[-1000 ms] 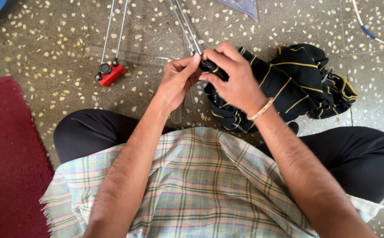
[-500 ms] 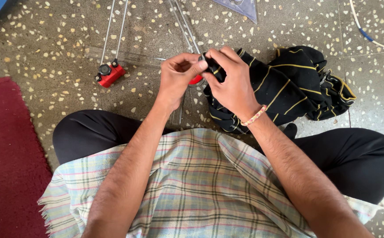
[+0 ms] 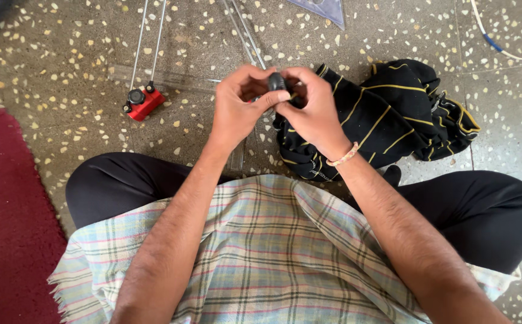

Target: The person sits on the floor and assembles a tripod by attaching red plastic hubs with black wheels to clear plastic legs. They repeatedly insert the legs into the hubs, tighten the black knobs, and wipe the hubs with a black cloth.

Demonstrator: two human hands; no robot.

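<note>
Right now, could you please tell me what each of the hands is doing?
Left hand: closed, fingers pinching the small black part.
Right hand: closed on the same small black part from the other side.

Small round black knob (image 3: 276, 81), pinched between fingertips above the speckled floor, partly hidden.

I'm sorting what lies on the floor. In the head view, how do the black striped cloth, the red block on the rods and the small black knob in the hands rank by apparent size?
1. black striped cloth
2. red block
3. small black knob, partly covered by the hands, so unsure.
</note>
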